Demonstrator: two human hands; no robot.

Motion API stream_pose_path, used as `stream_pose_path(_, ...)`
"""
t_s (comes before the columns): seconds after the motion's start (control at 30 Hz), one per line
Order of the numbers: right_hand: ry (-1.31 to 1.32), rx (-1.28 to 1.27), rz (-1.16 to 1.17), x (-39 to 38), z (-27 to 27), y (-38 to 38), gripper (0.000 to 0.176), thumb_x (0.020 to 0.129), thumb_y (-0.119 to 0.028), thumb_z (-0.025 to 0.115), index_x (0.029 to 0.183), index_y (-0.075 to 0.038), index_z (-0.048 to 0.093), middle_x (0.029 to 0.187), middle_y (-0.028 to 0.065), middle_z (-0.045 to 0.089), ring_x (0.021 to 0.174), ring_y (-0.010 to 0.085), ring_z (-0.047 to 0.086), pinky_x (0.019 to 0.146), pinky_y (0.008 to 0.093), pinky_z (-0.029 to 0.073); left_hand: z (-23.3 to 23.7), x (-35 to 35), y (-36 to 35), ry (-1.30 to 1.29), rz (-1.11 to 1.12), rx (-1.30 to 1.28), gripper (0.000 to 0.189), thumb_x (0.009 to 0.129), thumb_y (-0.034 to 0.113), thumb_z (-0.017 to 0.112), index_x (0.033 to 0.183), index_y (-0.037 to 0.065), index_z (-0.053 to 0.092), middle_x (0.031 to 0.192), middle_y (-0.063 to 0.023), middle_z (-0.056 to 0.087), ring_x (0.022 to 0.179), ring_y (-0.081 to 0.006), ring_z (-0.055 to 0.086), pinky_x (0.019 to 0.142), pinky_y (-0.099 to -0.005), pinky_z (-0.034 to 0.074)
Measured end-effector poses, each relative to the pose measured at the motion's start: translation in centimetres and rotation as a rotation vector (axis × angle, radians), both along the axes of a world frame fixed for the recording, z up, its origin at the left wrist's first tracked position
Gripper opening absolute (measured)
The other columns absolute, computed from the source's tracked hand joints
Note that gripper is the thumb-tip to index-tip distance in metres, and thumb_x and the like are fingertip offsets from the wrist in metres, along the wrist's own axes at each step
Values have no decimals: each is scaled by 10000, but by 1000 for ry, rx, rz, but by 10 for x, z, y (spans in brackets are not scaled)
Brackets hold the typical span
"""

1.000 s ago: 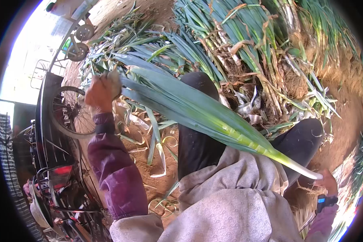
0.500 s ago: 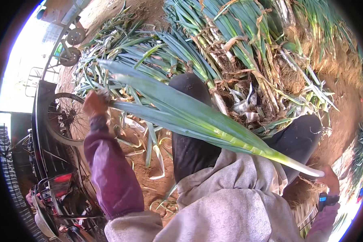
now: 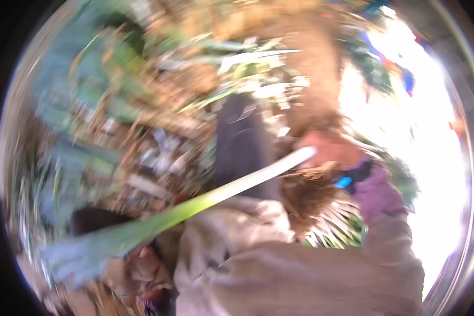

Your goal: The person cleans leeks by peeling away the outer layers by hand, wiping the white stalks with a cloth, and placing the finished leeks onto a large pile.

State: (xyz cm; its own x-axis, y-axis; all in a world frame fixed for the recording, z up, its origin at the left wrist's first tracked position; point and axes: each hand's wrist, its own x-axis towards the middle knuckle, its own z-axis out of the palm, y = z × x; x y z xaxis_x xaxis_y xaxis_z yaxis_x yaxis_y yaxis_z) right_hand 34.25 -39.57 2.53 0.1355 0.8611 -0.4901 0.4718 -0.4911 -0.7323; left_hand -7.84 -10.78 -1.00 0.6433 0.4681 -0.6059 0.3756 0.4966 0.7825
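Observation:
A leek (image 3: 216, 197) slants across my lap, its white end at the right and its green leaves at the lower left. My right hand (image 3: 334, 151) is closed at the white end, fingers partly behind the stalk. Below it is a brown clump of roots (image 3: 310, 197). At the lower left, my left hand (image 3: 137, 268) is close beside the leek's leaves, but motion blur hides how its fingers lie.
Blurred leeks (image 3: 89, 79) lie heaped at the upper left, with pale scraps (image 3: 168, 152) on the ground. White stalks with green leaves (image 3: 334, 226) lie right of my lap. My knee (image 3: 242, 137) rises in the middle; bright light washes out the right side.
The view has swung right, so the bicycle has left the picture. My left hand has moved from out by the leaf tips to near my lap. The right hand stays at the white end.

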Motion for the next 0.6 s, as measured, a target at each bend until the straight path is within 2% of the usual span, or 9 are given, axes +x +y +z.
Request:
stream_pose_path(0.03, -89, 109, 34, -1, -2, -4, 304, 774, -258, 700, 905, 8, 632, 811, 133, 602, 746, 260, 568, 693, 355, 435, -2, 26, 5, -5, -59, 48, 675, 687, 129, 720, 1290, -47, 474, 796, -111, 656, 682, -142, 590, 612, -240, 454)
stream_pose_path(0.1, 47, 194, 98, -8, 17, 4, 384, 774, -349, 679, 769, 17, 563, 661, 140, 542, 635, 252, 549, 595, 381, 395, -1, 77, 8, -20, -182, 131, 669, 695, 139, 719, 1288, -49, 474, 796, -109, 653, 681, -139, 589, 607, -240, 454)
stream_pose_path(0.13, -88, 287, 68, -12, 5, -5, 400, 769, -373, 671, 759, 11, 558, 633, 130, 517, 635, 244, 551, 580, 392, 391, 3, 102, 8, -29, -243, 175, 666, 699, 143, 719, 1287, -51, 474, 796, -108, 651, 680, -138, 589, 605, -240, 453)
stream_pose_path(0.17, 13, 348, -10, -15, -4, -15, 386, 763, -361, 679, 791, 8, 568, 632, 139, 515, 644, 273, 565, 573, 413, 387, 9, 122, 5, -36, -301, 209, 663, 703, 148, 719, 1286, -52, 474, 796, -108, 650, 680, -136, 589, 603, -240, 453)
stream_pose_path(0.2, -151, 510, -100, -22, -23, -27, 378, 741, -358, 703, 802, -1, 593, 663, 139, 555, 677, 301, 590, 591, 428, 421, 16, 142, 1, -48, -360, 242, 660, 707, 153, 719, 1285, -53, 474, 796, -107, 648, 679, -135, 588, 600, -240, 453)
stream_pose_path(0.3, -389, 193, -305, -44, -25, -39, 360, 712, -357, 729, 811, -26, 629, 714, 137, 599, 732, 319, 616, 637, 430, 463, 34, 191, -13, -81, -517, 316, 653, 720, 166, 719, 1281, -57, 473, 796, -105, 644, 677, -130, 587, 593, -239, 453)
stream_pose_path(0.33, -473, 312, -454, -52, -60, -50, 339, 683, -358, 744, 808, -56, 658, 747, 126, 623, 761, 315, 628, 663, 429, 488, 40, 207, -21, -94, -571, 342, 650, 724, 171, 719, 1280, -58, 473, 796, -104, 643, 677, -129, 587, 591, -239, 452)
stream_pose_path(0.5, -443, 85, -788, -95, -142, -59, 240, 636, -261, 704, 758, -60, 655, 746, 152, 628, 748, 357, 631, 593, 443, 493, 77, 270, -59, -163, -818, 473, 640, 744, 194, 719, 1275, -65, 472, 795, -101, 636, 674, -121, 585, 579, -239, 452)
stream_pose_path(0.6, 16, 178, -1215, -132, -178, -61, 284, 656, -257, 651, 744, 11, 618, 727, 202, 620, 734, 362, 648, 618, 431, 499, 98, 303, -93, -214, -975, 537, 634, 757, 208, 718, 1271, -69, 472, 795, -99, 631, 672, -117, 584, 572, -238, 451)
